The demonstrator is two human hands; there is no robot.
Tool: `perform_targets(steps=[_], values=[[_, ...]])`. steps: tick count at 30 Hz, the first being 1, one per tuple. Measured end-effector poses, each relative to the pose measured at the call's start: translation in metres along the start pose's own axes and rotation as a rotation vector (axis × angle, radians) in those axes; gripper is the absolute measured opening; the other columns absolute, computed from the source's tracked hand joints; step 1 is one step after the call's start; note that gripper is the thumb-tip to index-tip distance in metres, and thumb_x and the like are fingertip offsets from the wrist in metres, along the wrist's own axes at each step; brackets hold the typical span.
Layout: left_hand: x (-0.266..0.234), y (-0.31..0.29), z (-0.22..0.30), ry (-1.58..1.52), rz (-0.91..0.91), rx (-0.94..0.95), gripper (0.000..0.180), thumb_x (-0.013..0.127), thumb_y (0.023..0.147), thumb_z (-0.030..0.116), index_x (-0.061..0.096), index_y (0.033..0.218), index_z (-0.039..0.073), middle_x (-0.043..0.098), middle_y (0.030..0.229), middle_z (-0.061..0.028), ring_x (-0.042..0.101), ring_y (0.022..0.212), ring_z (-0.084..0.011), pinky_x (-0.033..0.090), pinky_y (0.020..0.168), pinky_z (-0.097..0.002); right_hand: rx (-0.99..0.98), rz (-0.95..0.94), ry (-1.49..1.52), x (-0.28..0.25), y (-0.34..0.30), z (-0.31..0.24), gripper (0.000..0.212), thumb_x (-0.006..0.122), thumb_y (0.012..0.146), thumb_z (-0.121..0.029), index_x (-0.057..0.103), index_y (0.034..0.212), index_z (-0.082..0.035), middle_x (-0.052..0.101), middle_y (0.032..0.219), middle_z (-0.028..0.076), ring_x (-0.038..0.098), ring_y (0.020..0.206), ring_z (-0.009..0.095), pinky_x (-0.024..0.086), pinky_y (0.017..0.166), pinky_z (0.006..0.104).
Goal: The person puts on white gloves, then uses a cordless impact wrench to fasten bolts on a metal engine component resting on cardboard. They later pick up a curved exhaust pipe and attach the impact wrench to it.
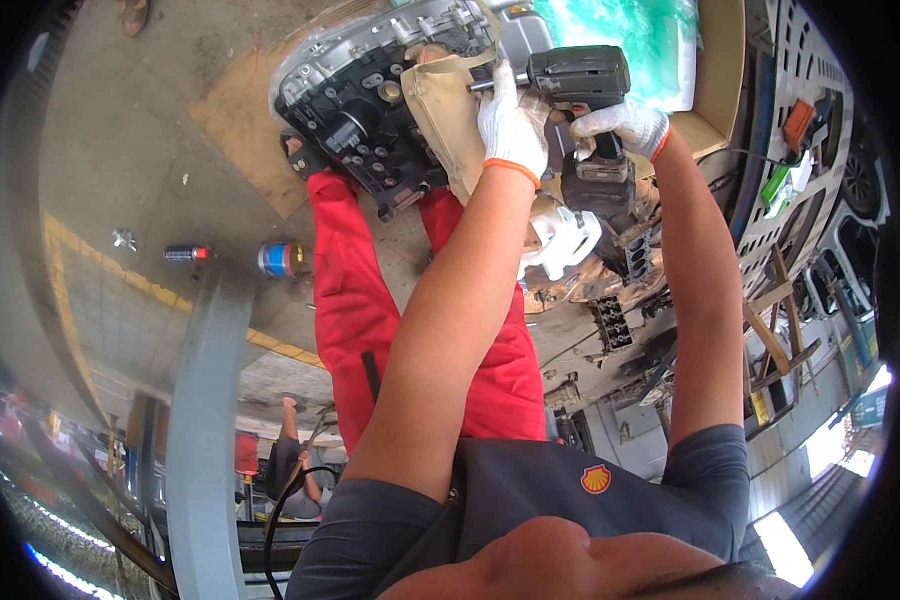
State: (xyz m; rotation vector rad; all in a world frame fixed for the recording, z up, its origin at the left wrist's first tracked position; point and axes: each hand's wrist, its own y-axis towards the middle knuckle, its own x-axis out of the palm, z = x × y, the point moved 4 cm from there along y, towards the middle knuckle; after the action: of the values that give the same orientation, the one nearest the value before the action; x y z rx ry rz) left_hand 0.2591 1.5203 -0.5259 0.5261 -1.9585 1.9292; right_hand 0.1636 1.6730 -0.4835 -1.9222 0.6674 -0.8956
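Here, the drill (582,74) sits in the curled fingers of the right hand (622,124), the left hand (513,130) at its shaft (481,86) — one finger straight, the others' hold unclear — between a tan bag (445,112) and a box (720,82), near the engine (358,88).

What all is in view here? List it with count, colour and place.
power driver: one, black, in the right hand
engine: one, black and silver, top centre
fabric piece: one, tan, against the engine
box: one, brown, top right
plastic wrapping: green, in the box
cardboard sheet: one, brown, left of engine
cans: two, blue-yellow and dark with red, floor left
post: one, grey, lower left
seated person: one, dark clothing, behind
smaller clutter, right: too jumbled to count
trousers: one pair, red, centre
gloved hands: two, white, orange cuffs, at the driver
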Motion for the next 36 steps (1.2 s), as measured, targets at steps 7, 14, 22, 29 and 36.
perform_targets(steps=[7, 14, 22, 29, 36], values=[[-0.001, 0.000, 0.004, -0.006, 0.087, 0.053, 0.054, 0.073, 0.104, 0.034, 0.048, 0.145, 0.010, 0.064, 0.123, -0.0100, 0.068, 0.108, -0.0271, 0.057, 0.089, -0.0419, 0.010, -0.050, -0.003, 0.008, 0.004, -0.010, 0.046, 0.081, 0.084, -0.007, 0.069, 0.128, 0.000, 0.073, 0.107, 0.007, 0.068, 0.077, 0.016, 0.060, 0.069, 0.0334], [-0.006, 0.004, 0.005, 0.011, 0.102, 0.051, 0.058, 0.074, 0.103, 0.036, 0.046, 0.146, 0.008, 0.063, 0.123, -0.0111, 0.065, 0.113, -0.0286, 0.056, 0.093, -0.0443, 0.070, -0.054, 0.028, 0.011, 0.005, -0.010, 0.043, 0.079, 0.082, -0.007, 0.068, 0.123, 0.003, 0.072, 0.105, 0.007, 0.067, 0.072, 0.017, 0.059, 0.068, 0.0331], [0.001, -0.002, 0.006, 0.023, 0.108, 0.081, 0.037, 0.066, 0.108, 0.033, 0.056, 0.132, 0.007, 0.066, 0.117, -0.0114, 0.066, 0.107, -0.0277, 0.054, 0.097, -0.0452, 0.013, -0.008, 0.062, -0.005, 0.011, 0.020, 0.024, 0.082, 0.088, -0.016, 0.078, 0.099, 0.004, 0.074, 0.085, 0.011, 0.069, 0.076, 0.020, 0.058, 0.073, 0.0355], [-0.009, 0.009, 0.011, 0.082, 0.013, 0.112, 0.033, 0.066, 0.108, 0.036, 0.060, 0.123, 0.008, 0.066, 0.111, -0.0091, 0.064, 0.108, -0.0256, 0.052, 0.099, -0.0437, 0.033, 0.026, 0.130, 0.007, 0.009, 0.016, 0.019, 0.081, 0.088, -0.016, 0.077, 0.093, 0.002, 0.072, 0.082, 0.009, 0.069, 0.073, 0.019, 0.057, 0.072, 0.0343], [0.001, 0.007, -0.016, 0.021, -0.046, 0.019, 0.042, 0.072, 0.104, 0.040, 0.058, 0.128, 0.009, 0.058, 0.109, -0.0076, 0.057, 0.107, -0.0246, 0.050, 0.101, -0.0428, 0.025, -0.081, 0.067, -0.037, 0.002, 0.013, 0.021, 0.074, 0.092, -0.017, 0.075, 0.092, 0.004, 0.068, 0.075, 0.007, 0.066, 0.070, 0.016, 0.057, 0.070, 0.0328]])
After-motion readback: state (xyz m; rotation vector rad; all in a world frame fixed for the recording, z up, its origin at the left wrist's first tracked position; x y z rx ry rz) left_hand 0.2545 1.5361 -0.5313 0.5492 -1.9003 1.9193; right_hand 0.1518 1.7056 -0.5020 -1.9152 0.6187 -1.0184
